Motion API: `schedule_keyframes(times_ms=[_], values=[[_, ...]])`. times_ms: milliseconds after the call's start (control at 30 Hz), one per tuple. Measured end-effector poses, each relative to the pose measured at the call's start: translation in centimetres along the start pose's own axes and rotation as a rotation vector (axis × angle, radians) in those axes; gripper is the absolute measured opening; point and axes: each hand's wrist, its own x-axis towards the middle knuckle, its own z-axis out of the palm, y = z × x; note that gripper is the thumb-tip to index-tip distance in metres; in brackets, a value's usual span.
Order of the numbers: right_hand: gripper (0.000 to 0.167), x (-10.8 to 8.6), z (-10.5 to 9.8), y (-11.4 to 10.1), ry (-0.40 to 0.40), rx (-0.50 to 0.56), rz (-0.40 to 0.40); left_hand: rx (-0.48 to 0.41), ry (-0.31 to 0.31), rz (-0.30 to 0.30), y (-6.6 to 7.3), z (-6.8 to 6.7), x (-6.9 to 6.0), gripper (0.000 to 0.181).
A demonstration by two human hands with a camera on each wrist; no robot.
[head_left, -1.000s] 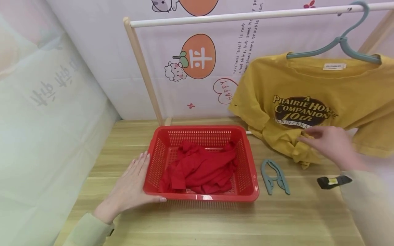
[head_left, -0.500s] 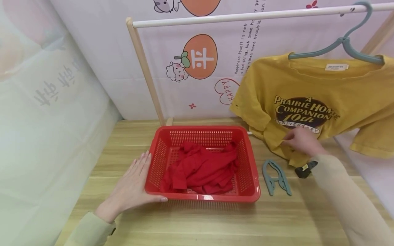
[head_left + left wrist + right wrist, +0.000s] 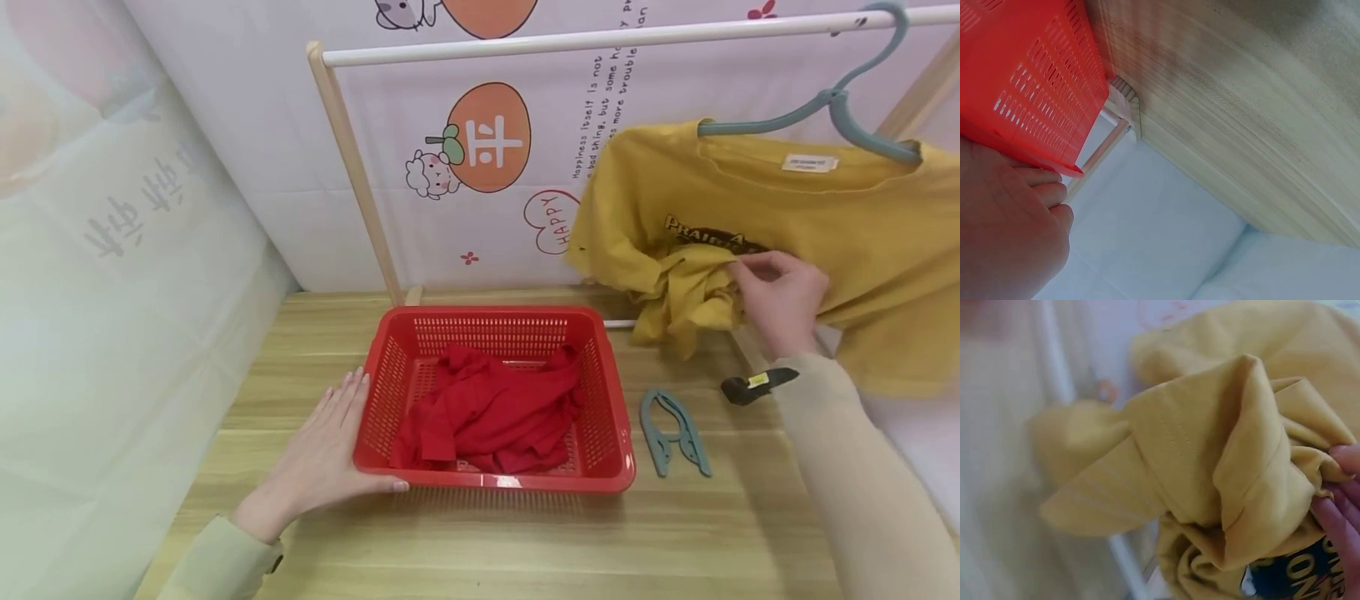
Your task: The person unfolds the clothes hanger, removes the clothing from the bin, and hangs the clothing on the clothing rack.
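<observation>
A yellow T-shirt (image 3: 855,242) with a dark printed logo hangs on a blue-green hanger (image 3: 776,125). My right hand (image 3: 783,296) pinches a bunched fold of the shirt's lower front, lifting it over most of the print. In the right wrist view, thumb and fingers grip the gathered yellow cloth (image 3: 1247,481). My left hand (image 3: 322,462) lies with straight fingers against the left rim of a red perforated basket (image 3: 517,481). Crumpled red cloth (image 3: 495,408) lies inside this basket. From the left wrist, the fingers (image 3: 1047,187) show under the basket's rim.
A white rail (image 3: 525,47) on wooden posts (image 3: 356,179) spans the back and carries the hanger. A folded blue-green hanger (image 3: 675,433) lies on the wooden table (image 3: 480,550), right of the basket. Printed sheets cover the back and left side.
My right hand shifted left along the shirt's lower front, then rose and moved right with a fold of it, bunching the cloth over the logo. The left hand and basket stay still.
</observation>
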Motion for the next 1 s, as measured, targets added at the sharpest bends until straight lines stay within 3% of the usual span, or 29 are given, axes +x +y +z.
schedule_keyframes(times_ms=[167, 267, 400, 500, 633, 700, 833, 1000], values=[[0.061, -1.2, 0.7, 2.2, -0.343, -0.207, -0.103, -0.002, -0.001, 0.001, 0.0, -0.1, 0.0, 0.145], [0.059, -1.7, 1.2, 4.1, -0.446, -0.256, -0.149, -0.006, -0.003, -0.001, 0.1, -0.1, 0.0, 0.145], [0.038, -2.4, 1.2, 6.2, -0.415, -0.243, -0.164, -0.011, -0.004, -0.004, 0.0, -0.1, 0.0, 0.145], [0.028, -2.7, 0.3, 7.3, -0.290, -0.228, -0.107, -0.007, -0.001, 0.001, 0.0, -0.1, 0.0, 0.145], [0.028, -2.3, -1.5, 8.6, -0.088, -0.254, -0.035, 0.002, 0.005, 0.008, 0.0, 0.0, 0.0, 0.145], [0.029, -2.1, -2.1, 9.2, -0.048, -0.252, -0.032, 0.002, 0.007, 0.009, 0.0, 0.0, 0.0, 0.145], [0.035, -2.5, -2.8, 10.0, -0.093, -0.240, -0.042, 0.001, 0.007, 0.007, 0.0, 0.0, 0.0, 0.145], [0.053, -3.7, -3.6, 9.1, -0.176, -0.237, -0.011, -0.004, 0.005, 0.005, 0.0, 0.0, 0.0, 0.145]])
